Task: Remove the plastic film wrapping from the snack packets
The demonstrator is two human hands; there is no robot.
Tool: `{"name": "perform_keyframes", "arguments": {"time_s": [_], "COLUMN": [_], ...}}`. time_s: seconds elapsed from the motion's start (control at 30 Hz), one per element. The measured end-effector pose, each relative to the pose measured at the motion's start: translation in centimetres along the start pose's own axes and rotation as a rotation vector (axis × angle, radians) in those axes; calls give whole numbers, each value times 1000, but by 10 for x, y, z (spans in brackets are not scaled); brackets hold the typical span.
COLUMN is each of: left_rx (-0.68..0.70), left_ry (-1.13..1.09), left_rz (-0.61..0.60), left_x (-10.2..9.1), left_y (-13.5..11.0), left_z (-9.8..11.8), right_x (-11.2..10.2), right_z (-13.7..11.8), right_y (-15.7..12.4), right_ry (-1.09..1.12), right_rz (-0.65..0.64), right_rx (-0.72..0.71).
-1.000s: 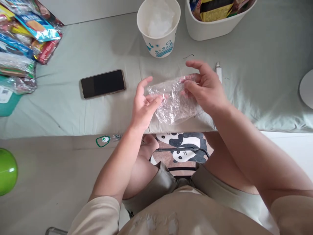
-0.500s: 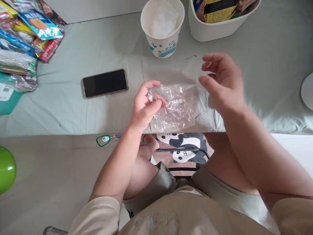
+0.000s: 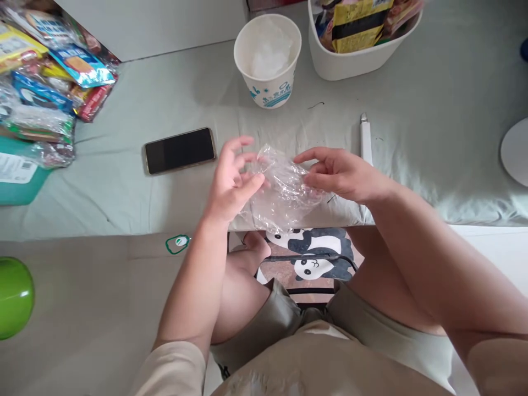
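Note:
A crumpled clear plastic bag (image 3: 280,192) is held between both hands above the near edge of a pale green cloth-covered table (image 3: 433,137). My left hand (image 3: 231,179) pinches the bag's left side with thumb and fingers. My right hand (image 3: 340,175) grips the right side, fingers curled on the plastic. A white paper cup (image 3: 268,58) with blue print and clear plastic inside stands behind the hands. A black phone (image 3: 180,150) lies face up to the left.
A white tub (image 3: 358,58) of snack packets stands at the back right. Several snack packets (image 3: 45,93) are piled at the far left. A white pen-like stick (image 3: 365,140) lies right of the hands. A green ball (image 3: 14,297) is at the lower left, a white disc (image 3: 515,151) at the right edge.
My right hand let go of the bag, lifted away to the right, then came back down and gripped its right side. The left hand kept its pinch on the bag.

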State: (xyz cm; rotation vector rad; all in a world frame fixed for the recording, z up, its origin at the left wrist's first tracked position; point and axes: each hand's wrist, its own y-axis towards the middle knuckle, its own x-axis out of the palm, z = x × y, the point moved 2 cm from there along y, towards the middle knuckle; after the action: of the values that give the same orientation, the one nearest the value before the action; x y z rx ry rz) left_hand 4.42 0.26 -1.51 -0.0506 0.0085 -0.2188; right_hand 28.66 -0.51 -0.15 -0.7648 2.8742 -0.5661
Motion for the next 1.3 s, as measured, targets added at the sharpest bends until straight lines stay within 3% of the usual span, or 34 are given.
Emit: {"name": "perform_keyframes", "arguments": {"time_s": [0.1,0.17,0.23,0.4,0.5,0.6,0.67,0.8,0.87,1.0,1.13,1.3], "left_rx": [-155,-355,-479,-330,-299,-284,-326,-447,-419,-356,-373,-372], "left_ry": [-61,-70,-22,8,-8,-68,-158,-221,-224,-228,-189,-110], "left_rz": [35,-57,-139,-16,97,227,185,-32,-7,53,36,-18], "left_x": [-7,-5,-1,7,6,2,2,13,17,21,19,13], "left_y": [3,3,0,-3,-2,0,0,-3,-3,-2,-1,-2], "left_z": [1,3,6,12,11,9,8,6,6,5,5,4], "right_x": [3,7,10,15,17,16,15,13,15,22,21,26], "right_z": [-2,-3,-4,0,5,7,6,4,5,11,13,9], "right_y": [-1,-2,-3,0,3,6,7,6,6,6,3,-1], "right_ry": [-11,-20,-14,125,106,161,258,467,556,517,470,320], "right_rz": [-125,-216,-223,-41,23,166,237,346,327,121,253,88], "right_rx": [-79,-97,-106,-83,-39,-63,-114,-204,-205,-99,-150,-68]}}
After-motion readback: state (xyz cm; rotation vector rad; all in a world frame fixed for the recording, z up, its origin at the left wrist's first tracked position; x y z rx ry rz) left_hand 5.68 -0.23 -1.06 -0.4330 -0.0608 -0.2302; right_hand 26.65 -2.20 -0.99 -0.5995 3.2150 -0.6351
